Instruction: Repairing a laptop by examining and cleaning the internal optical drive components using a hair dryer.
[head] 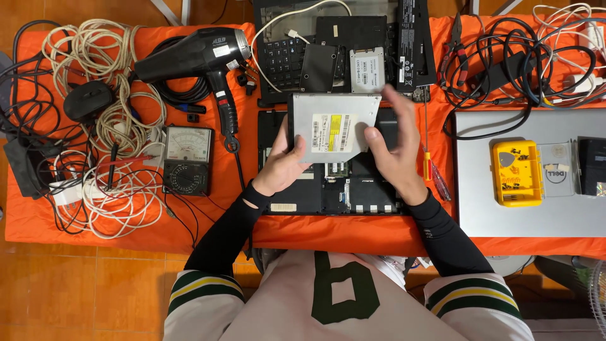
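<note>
I hold a flat silver optical drive [331, 126] with white and yellow labels in both hands, lifted above an opened black laptop base [328, 189]. My left hand [282, 165] grips the drive's left edge and lower corner. My right hand [394, 148] grips its right edge, fingers spread over the side. The drive lies roughly level, label side up.
A black keyboard panel [281, 60], a small silver drive [367, 69] and a black battery [413, 44] lie behind. A black hair dryer [196, 53], analog multimeter [187, 159] and cable tangles [95, 126] sit left. A red-handled screwdriver [429, 158], silver laptop [524, 208], yellow parts box [517, 172] and pliers [453, 53] sit right.
</note>
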